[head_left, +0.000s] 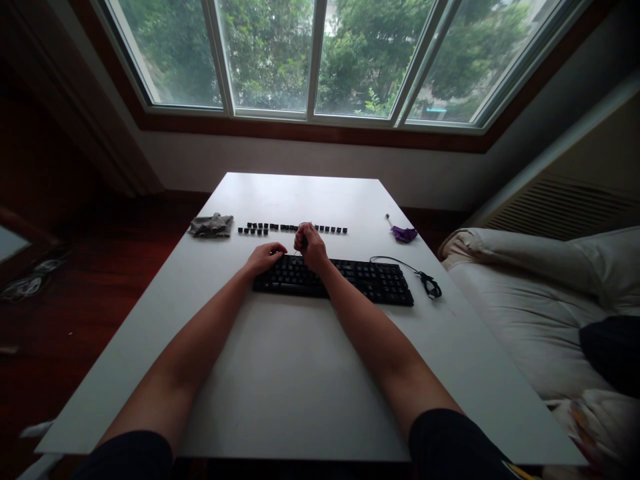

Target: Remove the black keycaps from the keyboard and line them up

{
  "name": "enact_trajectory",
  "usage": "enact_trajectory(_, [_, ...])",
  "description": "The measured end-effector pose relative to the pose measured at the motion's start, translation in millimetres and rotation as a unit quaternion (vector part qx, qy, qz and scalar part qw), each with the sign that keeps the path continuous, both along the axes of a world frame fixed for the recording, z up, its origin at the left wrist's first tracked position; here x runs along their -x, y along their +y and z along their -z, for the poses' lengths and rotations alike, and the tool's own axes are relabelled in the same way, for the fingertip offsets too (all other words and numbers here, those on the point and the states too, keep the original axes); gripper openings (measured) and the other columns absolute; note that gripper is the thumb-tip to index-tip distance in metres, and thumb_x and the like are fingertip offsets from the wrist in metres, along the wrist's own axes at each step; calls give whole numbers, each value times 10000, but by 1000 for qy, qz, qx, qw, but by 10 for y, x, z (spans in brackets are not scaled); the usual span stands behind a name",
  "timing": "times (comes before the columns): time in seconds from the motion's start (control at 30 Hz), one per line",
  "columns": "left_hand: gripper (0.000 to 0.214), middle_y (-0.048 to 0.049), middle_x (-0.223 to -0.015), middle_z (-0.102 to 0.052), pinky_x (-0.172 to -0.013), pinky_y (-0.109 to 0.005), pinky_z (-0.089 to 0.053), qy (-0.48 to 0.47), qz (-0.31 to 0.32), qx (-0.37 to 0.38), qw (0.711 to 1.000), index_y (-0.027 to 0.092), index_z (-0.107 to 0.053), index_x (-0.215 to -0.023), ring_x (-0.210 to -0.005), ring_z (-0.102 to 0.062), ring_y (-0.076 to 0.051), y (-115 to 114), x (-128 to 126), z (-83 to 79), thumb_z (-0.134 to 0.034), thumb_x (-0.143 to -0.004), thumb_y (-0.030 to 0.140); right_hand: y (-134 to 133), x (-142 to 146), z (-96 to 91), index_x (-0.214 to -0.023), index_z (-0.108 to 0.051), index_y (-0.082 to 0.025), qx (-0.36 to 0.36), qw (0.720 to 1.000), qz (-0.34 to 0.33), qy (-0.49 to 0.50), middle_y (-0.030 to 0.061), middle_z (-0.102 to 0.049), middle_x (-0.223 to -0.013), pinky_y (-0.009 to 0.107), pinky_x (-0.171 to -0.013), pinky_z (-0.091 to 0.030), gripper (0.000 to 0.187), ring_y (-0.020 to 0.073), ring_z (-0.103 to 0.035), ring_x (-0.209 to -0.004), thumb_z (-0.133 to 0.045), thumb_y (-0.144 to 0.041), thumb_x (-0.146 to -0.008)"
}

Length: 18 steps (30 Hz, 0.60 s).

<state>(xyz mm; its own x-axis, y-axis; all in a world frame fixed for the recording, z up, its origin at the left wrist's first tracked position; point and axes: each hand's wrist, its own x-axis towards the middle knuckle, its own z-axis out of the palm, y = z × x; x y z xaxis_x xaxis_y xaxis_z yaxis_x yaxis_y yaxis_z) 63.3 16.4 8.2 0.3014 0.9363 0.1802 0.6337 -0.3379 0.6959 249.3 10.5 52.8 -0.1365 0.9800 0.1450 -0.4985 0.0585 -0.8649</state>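
Observation:
A black keyboard (350, 279) lies across the middle of the white table (280, 373). My left hand (265, 257) rests palm down on the keyboard's far left corner, fingers curled onto it. My right hand (310, 243) is raised just above the keyboard's far edge, closed in a fist round a thin wire tool that I can barely make out. Behind the hands a row of several loose black keycaps (293, 229) lies in a line on the table.
A crumpled grey cloth (211, 226) lies at the row's left end. A small purple object (403, 233) sits at the right. The keyboard's cable (425, 279) is coiled by its right end. A white sofa (540, 307) stands right of the table. Windows behind.

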Motion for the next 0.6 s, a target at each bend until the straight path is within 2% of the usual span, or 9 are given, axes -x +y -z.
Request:
enact_trajectory(0.1, [248,-1,-1043,-761,-939,-320,-521,-1,19,-1,1000,265,-765,-1004,-976,-674,-202,4,-4,-4,-555,-877,305,-5,-15,-13,-843,-563,-225,-14,998,-50,-38,-44,-501,-650,216,-516,-386,261,95,-453,-542,-632,-469,-907])
enact_trajectory(0.2, [250,-2,-1037,-759,-928,-319,-521,0,23,-2,1000,259,-764,-994,-963,-672,-204,10,-9,-4,-547,-875,294,1,2,17,-862,-588,-218,-26,996,-75,-52,-47,-503,-649,213,-512,-375,209,93,-449,-543,-629,-419,-902])
enact_trajectory(0.4, [247,-1,-1025,-756,-919,-314,-516,10,19,-10,1000,259,-756,-995,-967,-668,-205,17,-1,0,-546,-867,285,25,53,76,-846,-582,-213,-18,995,-84,-51,-65,-452,-577,209,-472,-335,205,89,-383,-484,-595,-407,-913])
enact_trajectory(0.6, [253,4,-1048,-756,-934,-316,-510,8,14,-6,1000,270,-759,-1014,-982,-667,-204,28,3,25,-551,-874,305,45,60,128,-1006,-571,-244,-40,997,-59,-40,-59,-545,-689,207,-535,-447,174,95,-503,-561,-602,-385,-909])
